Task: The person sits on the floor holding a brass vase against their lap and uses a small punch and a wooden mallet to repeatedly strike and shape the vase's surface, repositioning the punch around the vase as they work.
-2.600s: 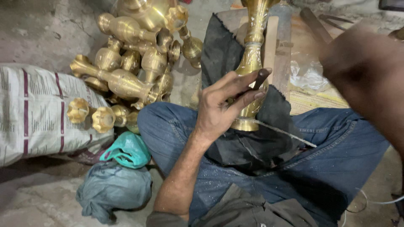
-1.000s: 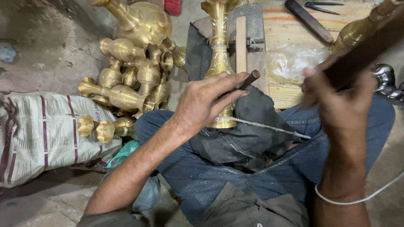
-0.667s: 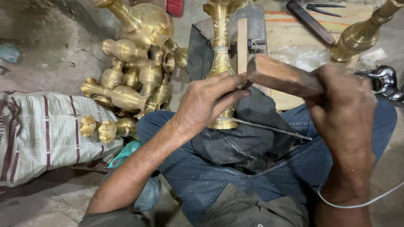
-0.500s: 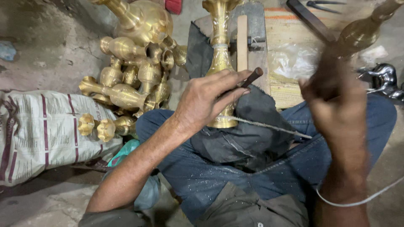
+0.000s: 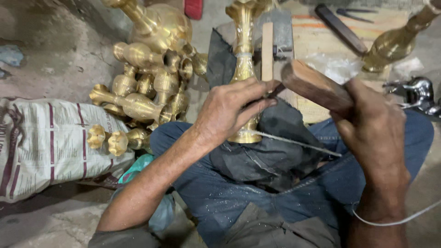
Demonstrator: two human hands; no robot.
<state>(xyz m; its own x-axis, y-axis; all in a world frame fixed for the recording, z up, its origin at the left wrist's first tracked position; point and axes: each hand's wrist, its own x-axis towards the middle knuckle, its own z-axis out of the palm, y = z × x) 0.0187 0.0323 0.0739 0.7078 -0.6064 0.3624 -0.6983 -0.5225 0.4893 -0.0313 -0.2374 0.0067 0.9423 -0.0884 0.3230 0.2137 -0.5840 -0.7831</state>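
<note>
Swung back down, the right hand (image 5: 374, 133) grips a brown wooden mallet (image 5: 314, 87) whose head meets a dark chisel (image 5: 274, 92) pinched in the left hand (image 5: 229, 110), against an upright, engraved golden brass vase (image 5: 244, 69) on the dark lap cloth (image 5: 271, 151).

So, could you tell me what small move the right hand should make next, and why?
Probably bring the wooden block down onto the dark punch: the right hand holds it raised beside the punch, which the left hand pins against the brass stem.
</note>
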